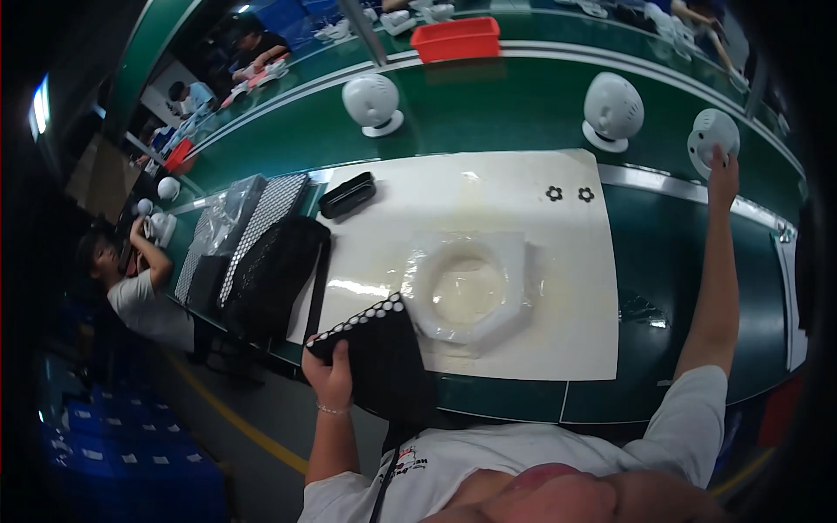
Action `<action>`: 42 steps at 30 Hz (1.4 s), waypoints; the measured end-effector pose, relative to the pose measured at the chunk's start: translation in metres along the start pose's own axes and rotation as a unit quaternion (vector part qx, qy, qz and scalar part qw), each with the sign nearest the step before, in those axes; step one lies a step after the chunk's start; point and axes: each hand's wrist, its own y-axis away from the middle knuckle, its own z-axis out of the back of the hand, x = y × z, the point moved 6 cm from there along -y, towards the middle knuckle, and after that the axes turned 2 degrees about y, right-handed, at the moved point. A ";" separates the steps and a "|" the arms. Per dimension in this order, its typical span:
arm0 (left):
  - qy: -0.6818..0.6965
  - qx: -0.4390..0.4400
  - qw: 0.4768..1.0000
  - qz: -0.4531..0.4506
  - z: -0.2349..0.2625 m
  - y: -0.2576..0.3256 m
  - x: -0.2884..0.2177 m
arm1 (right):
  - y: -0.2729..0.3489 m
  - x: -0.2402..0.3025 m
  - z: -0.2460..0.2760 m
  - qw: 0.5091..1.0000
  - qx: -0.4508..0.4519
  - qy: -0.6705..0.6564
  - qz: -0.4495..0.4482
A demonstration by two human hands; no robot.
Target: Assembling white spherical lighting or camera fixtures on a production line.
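The left hand (pixel 330 370) is gripping the near edge of a black tray (pixel 375 344) studded with white dots, which is lying tilted over the front edge of the counter (pixel 523 113) beside a clear plastic ring (pixel 471 288) on a white mat (pixel 567 296). The right hand (pixel 722 174) is reaching far out, fingers closing on a round white device (pixel 711 135) standing at the counter's right side. Two more white devices (pixel 373 103) are standing farther along the green surface.

Head camera looks steeply down, close over the workbench (pixel 523 113), apparently.
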 end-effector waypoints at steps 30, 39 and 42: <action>-0.011 0.019 0.994 -0.102 0.009 0.004 -0.004 | 0.312 0.362 0.017 0.565 0.603 -0.547 -0.135; -0.028 0.025 0.992 -0.118 0.009 0.005 -0.003 | 0.308 0.365 0.030 0.560 0.606 -0.552 -0.117; -0.019 0.015 0.994 -0.106 0.009 0.005 0.000 | 0.308 0.366 0.030 0.557 0.606 -0.556 -0.117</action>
